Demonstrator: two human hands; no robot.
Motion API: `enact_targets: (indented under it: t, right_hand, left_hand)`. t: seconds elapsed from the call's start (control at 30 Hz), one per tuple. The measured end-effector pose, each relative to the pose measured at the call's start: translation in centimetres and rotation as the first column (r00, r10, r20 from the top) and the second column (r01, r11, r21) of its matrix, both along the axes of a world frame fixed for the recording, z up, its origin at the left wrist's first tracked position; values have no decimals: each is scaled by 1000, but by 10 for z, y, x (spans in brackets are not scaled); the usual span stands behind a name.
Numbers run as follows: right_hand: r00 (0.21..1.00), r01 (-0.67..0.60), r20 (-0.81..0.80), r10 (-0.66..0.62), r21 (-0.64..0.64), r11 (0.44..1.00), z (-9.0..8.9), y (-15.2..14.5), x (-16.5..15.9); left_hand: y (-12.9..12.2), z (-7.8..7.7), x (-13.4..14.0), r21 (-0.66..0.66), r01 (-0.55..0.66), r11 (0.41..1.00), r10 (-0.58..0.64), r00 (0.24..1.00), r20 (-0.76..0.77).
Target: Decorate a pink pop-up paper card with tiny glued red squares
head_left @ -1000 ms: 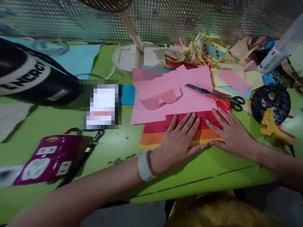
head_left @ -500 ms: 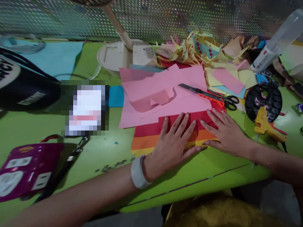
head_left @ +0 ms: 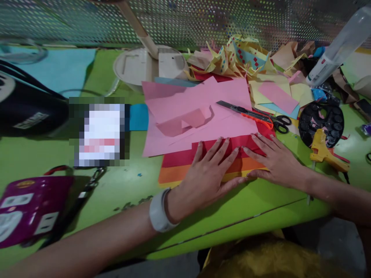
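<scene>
My left hand [head_left: 207, 170] lies flat with fingers spread over a red paper [head_left: 176, 159]. Orange paper [head_left: 174, 172] and a yellow strip show below the red one. To its right, my right hand [head_left: 274, 160] rests flat on the same papers, fingers apart, its thumb tip close to my left thumb. Pink paper [head_left: 165, 104] lies just beyond the fingertips, with a folded pink piece [head_left: 181, 123] on it. A box cutter [head_left: 243, 114] with an orange edge lies across the pink paper's right side. Scissors with black handles [head_left: 281, 124] sit beside it, their blades partly hidden.
Right of my hands are a yellow glue gun [head_left: 320, 146] and a black palette [head_left: 332, 119]. A clear bottle [head_left: 333, 54] leans behind them. Paper scraps [head_left: 240, 58] heap at the back near a white lamp base [head_left: 130, 65]. On the left are a purple power strip [head_left: 37, 204] and a black bag [head_left: 31, 108].
The view has shifted slightly, so most things sit a little further left. Both hands stay flat on the papers, with hardly any movement against them.
</scene>
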State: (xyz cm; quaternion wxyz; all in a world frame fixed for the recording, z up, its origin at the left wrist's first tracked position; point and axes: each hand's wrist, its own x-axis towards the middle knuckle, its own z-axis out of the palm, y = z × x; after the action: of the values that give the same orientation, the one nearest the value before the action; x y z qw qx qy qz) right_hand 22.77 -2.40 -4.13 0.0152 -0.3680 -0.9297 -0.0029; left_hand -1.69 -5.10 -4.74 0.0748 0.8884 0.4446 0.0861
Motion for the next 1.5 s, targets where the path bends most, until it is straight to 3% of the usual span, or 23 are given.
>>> enact_targets:
  t: [0.57,1.13,1.5]
  right_hand:
    - [1000,-9,19,8,22,1000,1,0,0]
    - [975,121,182,-128,51,991,19,-12,-3]
    - [962,164,207,-179,87,983,24,-19,-3]
  left_hand:
    - [-1,-4,-3,8,23,1000,-23,999,-25]
    - [-4,-13,-4,143,35,989,-33,999,-12]
    - [-4,-14,-5,80,16,997,-20,999,48]
